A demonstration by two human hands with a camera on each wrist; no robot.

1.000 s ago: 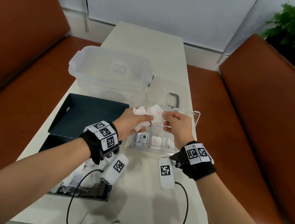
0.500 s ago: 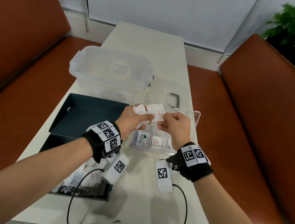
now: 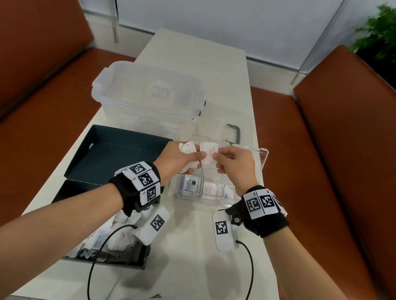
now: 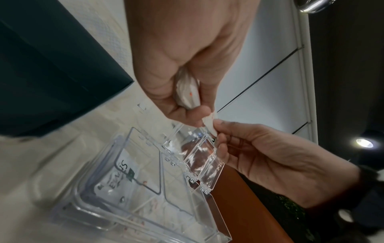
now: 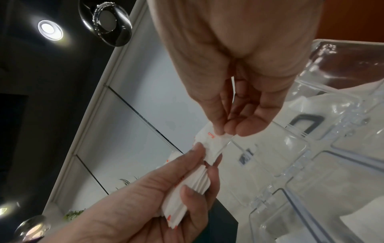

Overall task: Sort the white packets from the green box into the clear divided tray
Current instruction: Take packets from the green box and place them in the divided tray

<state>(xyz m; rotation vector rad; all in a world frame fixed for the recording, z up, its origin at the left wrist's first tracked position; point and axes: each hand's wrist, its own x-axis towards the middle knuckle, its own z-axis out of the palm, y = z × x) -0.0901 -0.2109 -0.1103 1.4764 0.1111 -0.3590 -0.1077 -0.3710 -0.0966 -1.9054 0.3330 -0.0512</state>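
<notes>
While gripping a small stack of white paper packets (image 3: 188, 149) in the left hand (image 3: 176, 157), pinches the top white packet with red print (image 3: 208, 153), right hand (image 3: 234, 167) now raised slightly higher than a second ago. Reads as peeling one packet off above the clear divided acrylic tray (image 3: 263, 159). Rests on a pale narrow table (image 3: 199, 55); dark green cardboard box (image 3: 111, 152) beside the tray, brown benches (image 3: 359, 138) flanking.

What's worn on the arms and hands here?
Both forearms bare, no sleeves, no gloves. Each wrist has a black strap ringed with white square-code marker tiles. A white coded camera pod hangs under each wrist, trailing a thin black cable.
</notes>
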